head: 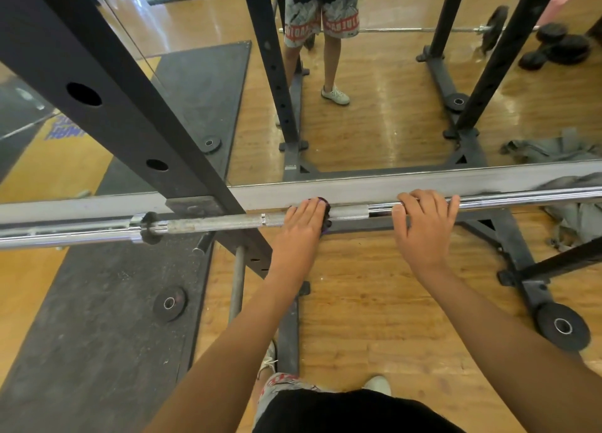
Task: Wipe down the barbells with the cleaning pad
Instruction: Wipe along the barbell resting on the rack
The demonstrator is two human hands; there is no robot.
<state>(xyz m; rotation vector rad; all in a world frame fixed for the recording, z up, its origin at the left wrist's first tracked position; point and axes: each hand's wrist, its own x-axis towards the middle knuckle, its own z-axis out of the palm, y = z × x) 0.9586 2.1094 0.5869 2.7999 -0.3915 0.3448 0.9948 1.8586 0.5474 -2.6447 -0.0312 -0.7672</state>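
Note:
A steel barbell (pixel 228 222) lies across the black squat rack, running left to right through the frame. My left hand (pixel 303 224) presses a dark purple cleaning pad (pixel 326 214) onto the knurled part of the bar; only the pad's edge shows past my fingers. My right hand (pixel 423 227) grips the smooth chrome part of the bar a little to the right, fingers curled over the top.
The black rack upright (pixel 107 107) slants across the left. A wall mirror (pixel 391 107) stands right behind the bar and reflects the rack and my legs. Small black weight plates (pixel 170 303) (pixel 563 327) lie on the wooden floor. A grey cloth heap (pixel 573 214) sits at right.

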